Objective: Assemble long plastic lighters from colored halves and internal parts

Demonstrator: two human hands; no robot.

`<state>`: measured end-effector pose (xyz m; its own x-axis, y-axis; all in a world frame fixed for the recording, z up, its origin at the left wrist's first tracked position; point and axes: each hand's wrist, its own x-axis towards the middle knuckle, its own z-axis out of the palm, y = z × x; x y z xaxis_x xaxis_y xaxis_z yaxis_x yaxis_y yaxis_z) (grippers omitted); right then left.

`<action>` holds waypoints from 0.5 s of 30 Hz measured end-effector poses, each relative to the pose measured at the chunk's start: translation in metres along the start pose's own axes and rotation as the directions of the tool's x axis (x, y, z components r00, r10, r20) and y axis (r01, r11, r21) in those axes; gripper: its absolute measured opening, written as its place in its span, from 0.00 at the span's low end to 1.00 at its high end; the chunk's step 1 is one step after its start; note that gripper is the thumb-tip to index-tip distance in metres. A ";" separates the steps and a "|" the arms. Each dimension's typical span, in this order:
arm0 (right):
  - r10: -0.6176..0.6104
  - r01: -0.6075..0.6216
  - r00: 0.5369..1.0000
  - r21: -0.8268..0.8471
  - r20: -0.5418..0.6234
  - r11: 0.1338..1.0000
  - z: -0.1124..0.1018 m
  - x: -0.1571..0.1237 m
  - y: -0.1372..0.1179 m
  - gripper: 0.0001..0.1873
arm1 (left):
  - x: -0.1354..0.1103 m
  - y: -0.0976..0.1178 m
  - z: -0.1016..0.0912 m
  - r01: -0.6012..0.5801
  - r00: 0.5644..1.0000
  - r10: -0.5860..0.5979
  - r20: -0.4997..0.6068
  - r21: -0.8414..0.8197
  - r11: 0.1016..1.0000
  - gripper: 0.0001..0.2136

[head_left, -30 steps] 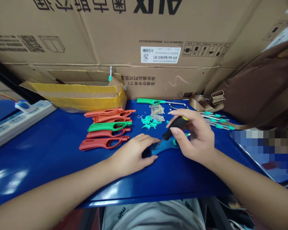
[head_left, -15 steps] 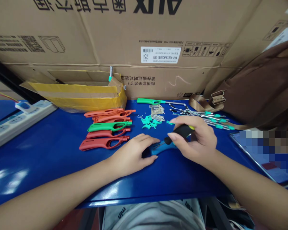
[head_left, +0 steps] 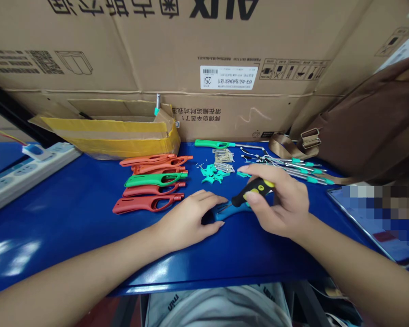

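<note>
Your left hand is braced low over the table, thumb and forefinger pinching the near-left end of the blue case from either side; its remaining fingers are bent, and what lies under them cannot be told. The case is smooth, curved plastic, lying in front of you between your hands. Your right hand is closed around the screwdriver, thumb and forefinger gripping its thick black handle with yellow inserts. The thin metal shaft slants down to the case; whether the tip is seated cannot be told.

The table is glossy blue and reflects light. To the left of the case lies a stack of plastic handles, red, orange and green, each with a loop-shaped opening. Beyond your hands are a loose pile of small angular teal pieces and, just beside it, slim pale parts. A green lighter with a slender metal tube lies farther back. Near your right hand, slim metal rods with teal collars trail thin wires.
</note>
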<state>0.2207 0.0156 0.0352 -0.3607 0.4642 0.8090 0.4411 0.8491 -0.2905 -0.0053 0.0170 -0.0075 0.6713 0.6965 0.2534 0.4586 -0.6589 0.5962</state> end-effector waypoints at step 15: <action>0.127 -0.130 0.992 0.180 0.028 0.975 0.003 -0.004 0.000 0.23 | 0.000 0.001 0.000 0.001 1.000 -0.001 -0.002 -0.001 1.000 0.17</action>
<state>0.2195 0.0144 0.0301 -0.3242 0.5751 0.7511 0.3288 0.8130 -0.4806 -0.0046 0.0166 -0.0064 0.6699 0.6975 0.2543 0.4588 -0.6583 0.5968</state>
